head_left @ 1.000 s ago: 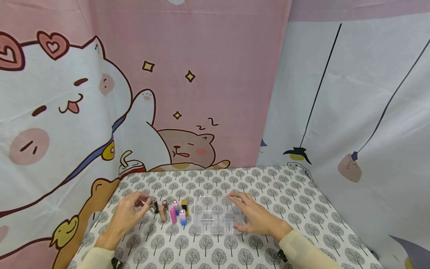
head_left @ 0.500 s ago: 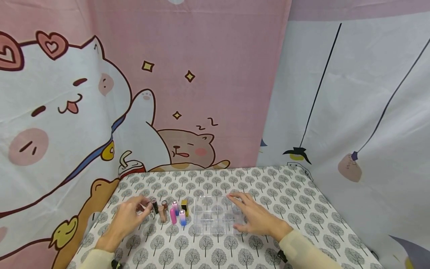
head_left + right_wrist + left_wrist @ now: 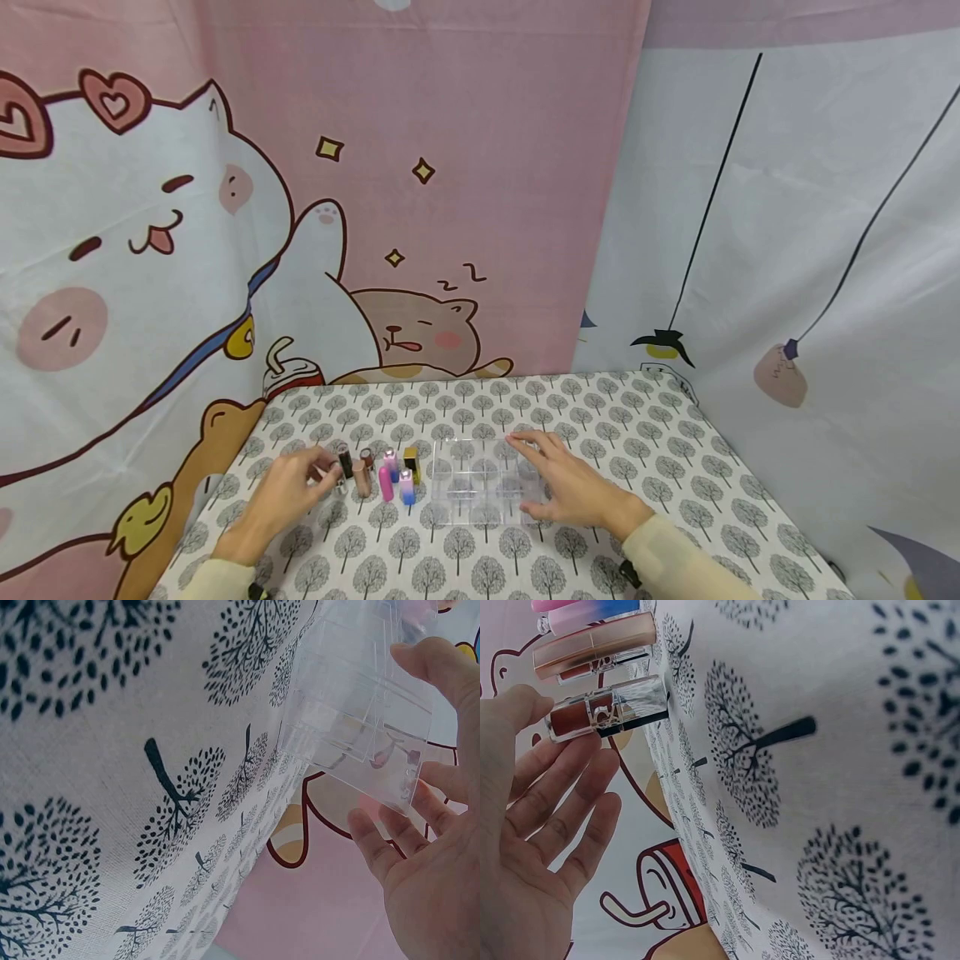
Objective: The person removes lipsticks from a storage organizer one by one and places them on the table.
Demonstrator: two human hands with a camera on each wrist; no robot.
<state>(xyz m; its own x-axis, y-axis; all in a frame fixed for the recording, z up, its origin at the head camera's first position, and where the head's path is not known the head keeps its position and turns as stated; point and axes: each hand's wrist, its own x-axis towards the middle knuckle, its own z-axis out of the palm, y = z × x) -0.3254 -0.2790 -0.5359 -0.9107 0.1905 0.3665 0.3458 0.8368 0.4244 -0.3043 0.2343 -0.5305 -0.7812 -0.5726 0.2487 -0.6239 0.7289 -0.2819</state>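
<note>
My left hand (image 3: 288, 492) pinches a lip gloss tube (image 3: 607, 712) between thumb and fingers at the left end of a small group of lipsticks. The tube has a clear part and a dark red part, and it stands upright with its lower end right at the tablecloth. Close beside it are a black tube (image 3: 345, 462) and a rose-beige lipstick (image 3: 362, 479). My right hand (image 3: 570, 483) grips the right end of a clear divided organizer (image 3: 459, 493), thumb at the near side and fingers at the far side.
Between the hands stand a magenta tube (image 3: 386, 483), a pink-and-blue lipstick (image 3: 407, 487), another pink-and-blue lipstick (image 3: 391, 465) and a gold-and-black lipstick (image 3: 411, 461). A tree-print cloth (image 3: 487, 575) covers the table. Cartoon-printed curtains (image 3: 510, 208) hang behind it and at both sides.
My left hand has lowered slightly toward the near side, bringing the lip gloss tube down beside the black tube. The right hand and the organizer have stayed in place.
</note>
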